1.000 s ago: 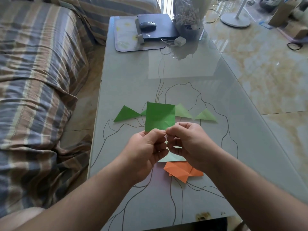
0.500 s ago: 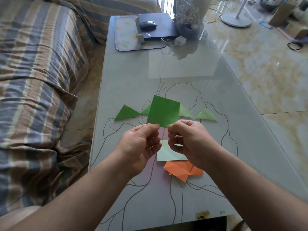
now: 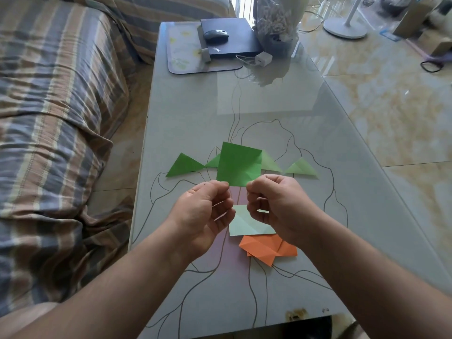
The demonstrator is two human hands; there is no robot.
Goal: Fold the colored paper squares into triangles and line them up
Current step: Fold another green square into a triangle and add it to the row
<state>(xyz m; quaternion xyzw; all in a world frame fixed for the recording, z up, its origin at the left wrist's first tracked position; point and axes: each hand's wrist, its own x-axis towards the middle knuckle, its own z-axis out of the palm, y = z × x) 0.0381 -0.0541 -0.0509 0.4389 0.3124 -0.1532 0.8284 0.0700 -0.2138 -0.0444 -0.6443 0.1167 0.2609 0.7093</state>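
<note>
While both hands, left (image 3: pixel 204 211) and right (image 3: pixel 274 204), pinch the green square's (image 3: pixel 238 165) lower edge, bring opposite corners together exactly before creasing

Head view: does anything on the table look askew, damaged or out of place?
Only the orange papers near the table front edge: creased sheets lie skewed over one another, not squared. The folded green triangles sit in a row. The green square, pinched by left hand and right hand, shows fold creases only.
</note>
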